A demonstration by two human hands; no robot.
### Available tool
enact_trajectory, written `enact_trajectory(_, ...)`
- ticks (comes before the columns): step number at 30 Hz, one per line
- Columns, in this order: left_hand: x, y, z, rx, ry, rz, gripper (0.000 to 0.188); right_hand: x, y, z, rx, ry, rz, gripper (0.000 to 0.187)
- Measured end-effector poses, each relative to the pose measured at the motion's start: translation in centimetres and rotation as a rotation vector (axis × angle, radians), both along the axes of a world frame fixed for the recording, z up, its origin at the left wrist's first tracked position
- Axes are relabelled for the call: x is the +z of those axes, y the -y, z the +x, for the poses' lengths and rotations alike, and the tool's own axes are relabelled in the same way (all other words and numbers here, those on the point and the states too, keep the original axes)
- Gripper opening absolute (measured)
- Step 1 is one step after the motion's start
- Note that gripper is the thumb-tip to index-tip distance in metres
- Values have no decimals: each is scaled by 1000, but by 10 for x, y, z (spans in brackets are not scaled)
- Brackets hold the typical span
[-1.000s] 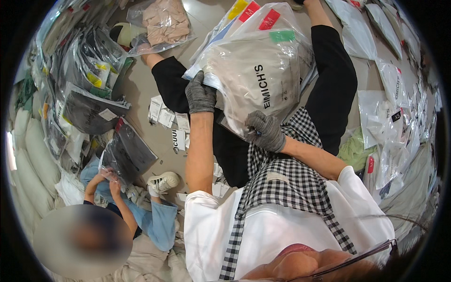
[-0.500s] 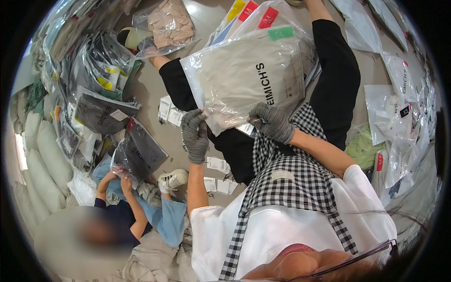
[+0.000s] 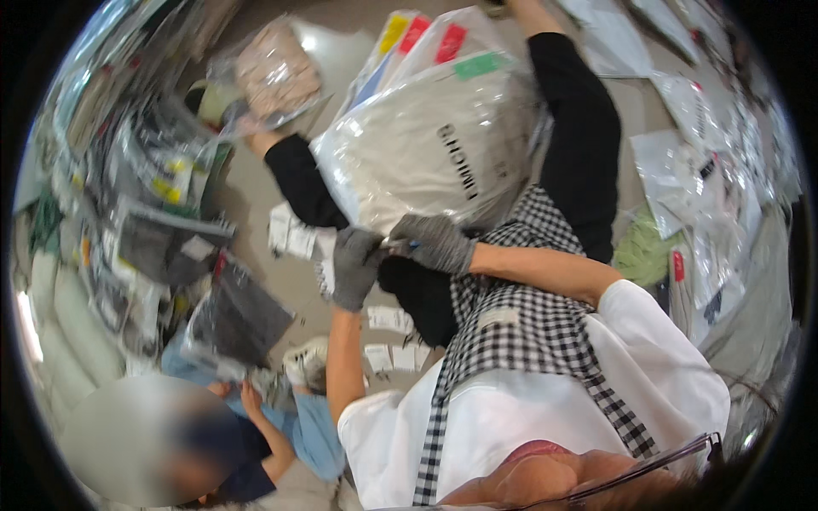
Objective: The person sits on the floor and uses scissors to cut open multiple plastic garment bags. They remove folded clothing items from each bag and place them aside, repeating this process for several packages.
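A clear plastic bag (image 3: 400,162) with a folded beige garment inside lies across my lap. It has dark lettering and a green sticker (image 3: 476,66) at its far edge. My left hand (image 3: 354,268), in a grey knit glove, is closed at the bag's near left corner. Right beside it my gloved right hand (image 3: 436,244) is closed too, its fingers pinching at the bag's near edge. A small blue bit (image 3: 415,244) shows at the right fingers, too small to name. The gloves hide most of the bag's edge.
More bagged garments (image 3: 409,43) lie beneath and beyond the bag. A bag of peach cloth (image 3: 277,72) lies far left, and piled dark bags (image 3: 162,243) nearer. Paper labels (image 3: 390,319) lie on the floor. A co-worker (image 3: 281,443) sits at lower left. Bags and green cloth (image 3: 643,251) line the right.
My right hand has slid left along the bag's near edge to meet my left hand, which moved slightly down. The co-worker's hands have lowered from the dark bag. The whole view has shifted somewhat.
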State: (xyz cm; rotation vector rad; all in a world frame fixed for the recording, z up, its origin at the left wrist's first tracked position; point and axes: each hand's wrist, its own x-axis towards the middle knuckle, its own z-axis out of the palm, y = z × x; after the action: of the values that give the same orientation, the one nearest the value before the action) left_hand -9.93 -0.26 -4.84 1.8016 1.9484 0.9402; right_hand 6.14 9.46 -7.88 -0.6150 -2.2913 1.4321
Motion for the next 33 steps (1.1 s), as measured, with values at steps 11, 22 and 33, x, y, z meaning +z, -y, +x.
enact_trajectory(11,20,-47,-61,54,-161,292,17,77,-52,56,126,-524,147,31)
enact_trajectory(22,-57,-13,-75,447,145,124,27,-51,-156,44,27,447,478,44)
enact_trajectory(33,-52,-106,-36,562,239,69,17,13,-233,245,-841,496,1132,15)
